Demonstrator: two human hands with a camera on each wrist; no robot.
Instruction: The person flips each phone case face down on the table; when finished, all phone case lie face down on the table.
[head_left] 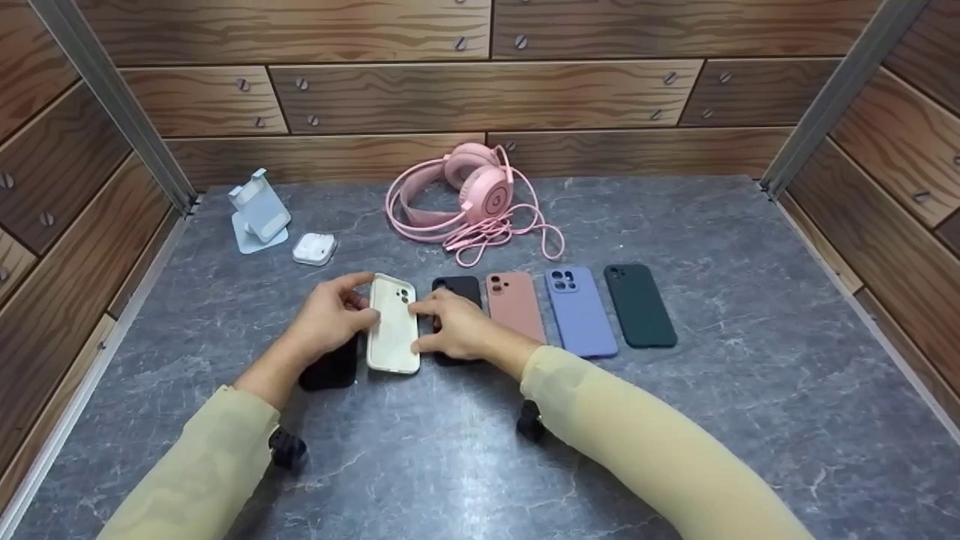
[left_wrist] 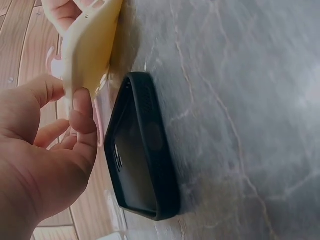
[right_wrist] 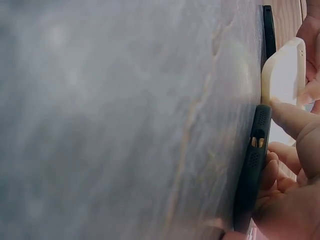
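Note:
A cream phone case (head_left: 394, 330) is held between both hands, its inner side showing, tilted up off the table in the left wrist view. My left hand (head_left: 326, 315) pinches its left edge between thumb and fingers. On its right edge, the thumb and fingers of my right hand (head_left: 461, 326) grip it. A black phone case (head_left: 330, 369) lies under the left wrist, its hollow side up in the left wrist view. Beneath the right hand is another black phone case (head_left: 456, 283), mostly covered; its edge (right_wrist: 252, 160) shows in the right wrist view.
To the right lie a pink case (head_left: 516, 304), a lavender case (head_left: 583, 315) and a dark green case (head_left: 641, 307). Behind stand pink headphones (head_left: 487, 191) with a coiled cable, a white earphone box (head_left: 314, 249) and a light blue phone stand (head_left: 261, 214). Wood-patterned walls (head_left: 480, 94) enclose the table.

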